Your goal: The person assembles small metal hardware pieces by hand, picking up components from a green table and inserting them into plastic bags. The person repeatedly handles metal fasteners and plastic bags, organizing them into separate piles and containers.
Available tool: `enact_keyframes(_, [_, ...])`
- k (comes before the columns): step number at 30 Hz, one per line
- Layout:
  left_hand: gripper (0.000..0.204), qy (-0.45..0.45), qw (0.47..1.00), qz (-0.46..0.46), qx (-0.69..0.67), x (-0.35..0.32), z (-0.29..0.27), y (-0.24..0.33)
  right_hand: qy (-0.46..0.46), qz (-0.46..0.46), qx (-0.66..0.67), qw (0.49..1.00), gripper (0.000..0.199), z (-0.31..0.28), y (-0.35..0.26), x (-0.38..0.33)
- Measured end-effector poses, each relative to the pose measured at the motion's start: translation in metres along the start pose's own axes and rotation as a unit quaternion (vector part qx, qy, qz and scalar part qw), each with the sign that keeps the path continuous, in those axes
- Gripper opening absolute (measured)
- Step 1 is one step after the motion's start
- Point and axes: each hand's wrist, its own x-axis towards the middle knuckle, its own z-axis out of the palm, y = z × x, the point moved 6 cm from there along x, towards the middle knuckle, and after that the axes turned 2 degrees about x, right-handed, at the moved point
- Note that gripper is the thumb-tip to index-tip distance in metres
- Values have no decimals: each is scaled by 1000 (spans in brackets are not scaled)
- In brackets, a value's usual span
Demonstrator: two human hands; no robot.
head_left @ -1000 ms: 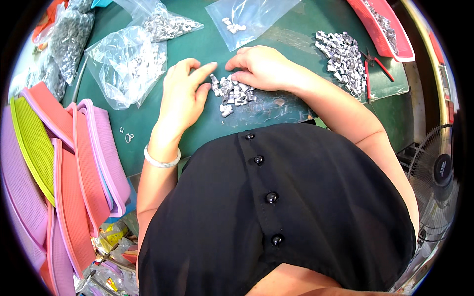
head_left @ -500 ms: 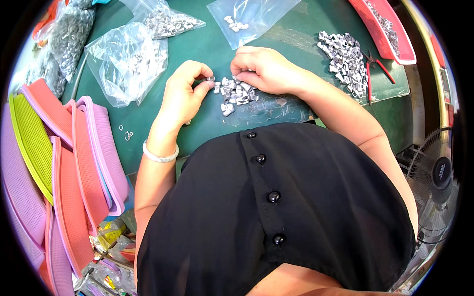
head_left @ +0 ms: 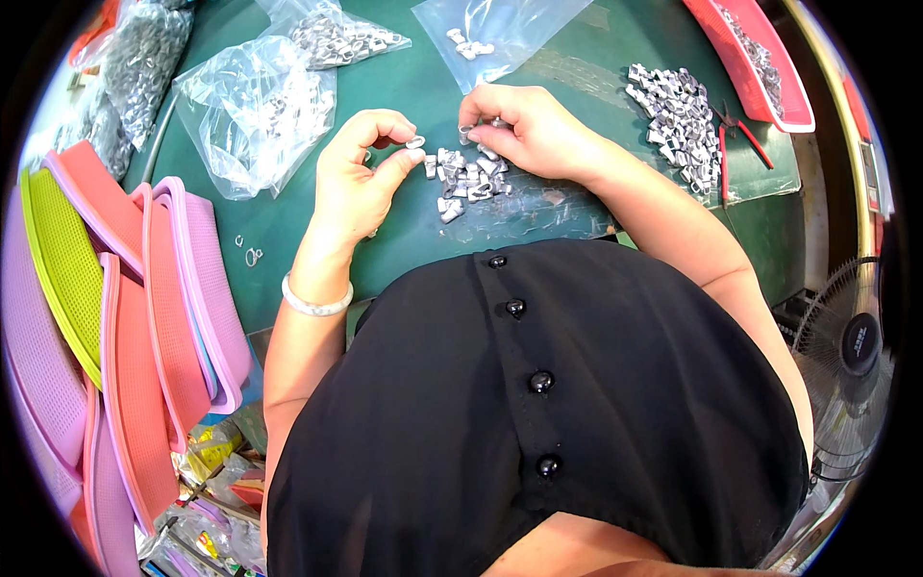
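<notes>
My left hand (head_left: 361,178) pinches a small silvery metal ring-shaped piece (head_left: 415,142) between thumb and forefinger. Opposite it, my right hand (head_left: 534,130) has thumb and forefinger closed on another small metal piece (head_left: 465,135). The two pieces are held apart. Just below my fingers lies a loose pile of small grey metal pieces (head_left: 468,175) on the green tabletop (head_left: 394,245). Beyond my right hand, a clear plastic bag (head_left: 519,34) has a few light metal pieces in it.
A larger heap of metal pieces (head_left: 678,125) lies at right, beside red-handled pliers (head_left: 726,159) and a pink basket (head_left: 755,62). Clear bags of parts (head_left: 255,115) stand at far left. Stacked plastic baskets (head_left: 207,288) crowd the left edge; a fan (head_left: 846,356) stands at right.
My right fingers have lifted off the pile and now show a metal piece between them. My left hand has raised its piece slightly and turned it so its opening shows.
</notes>
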Motion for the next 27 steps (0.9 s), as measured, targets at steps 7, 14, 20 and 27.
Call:
enact_keyframes(7, [17, 12, 998, 14, 65, 0, -2, 6, 51, -38, 9, 998, 29, -5, -12, -2])
enact_keyframes(14, [17, 4, 996, -67, -55, -2, 3, -6, 66, -90, -26, 993, 33, -3, -17, -3])
enact_keyframes(20, [16, -16, 965, -157, -209, -2, 17, -5, 78, -136, -68, 985, 34, -4, -23, -5])
enact_keyframes(27, [20, -51, 933, -206, -291, 1, 36, -1, 84, -141, -52, 985, 34, -3, -25, -2])
